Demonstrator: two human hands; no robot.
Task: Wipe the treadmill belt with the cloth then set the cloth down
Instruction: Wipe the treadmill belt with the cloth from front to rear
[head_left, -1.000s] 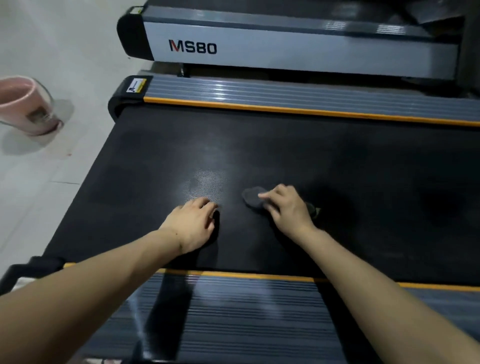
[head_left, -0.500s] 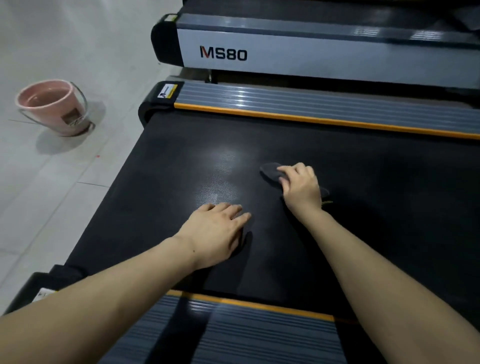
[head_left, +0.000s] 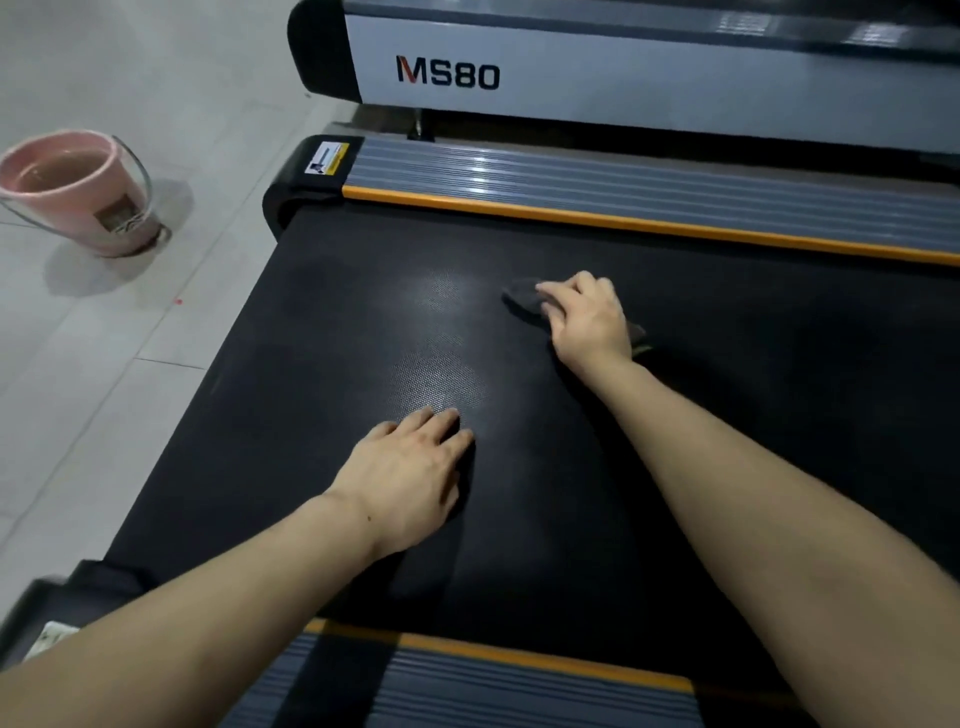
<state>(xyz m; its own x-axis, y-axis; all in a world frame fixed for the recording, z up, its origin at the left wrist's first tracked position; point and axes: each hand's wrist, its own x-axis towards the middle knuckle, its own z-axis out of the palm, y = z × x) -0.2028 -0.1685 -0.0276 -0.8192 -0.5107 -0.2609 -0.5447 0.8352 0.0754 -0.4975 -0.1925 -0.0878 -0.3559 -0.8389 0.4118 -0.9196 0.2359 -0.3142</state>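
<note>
The black treadmill belt fills the middle of the head view. A small dark grey cloth lies on it toward the far side, mostly covered by my right hand. That hand presses down on the cloth with its fingers laid over it, pointing left; cloth ends stick out past the fingertips and behind the wrist. My left hand rests flat on the belt nearer to me, fingers spread and holding nothing.
Grey ribbed side rails with orange strips run along the far edge and the near edge of the belt. A second treadmill marked MS80 stands behind. A pink bucket sits on the tiled floor at left.
My right hand has slid the cloth away from me across the belt, toward the far rail. My left hand stays pressed on the belt. The view has shifted to show more floor and the bucket.
</note>
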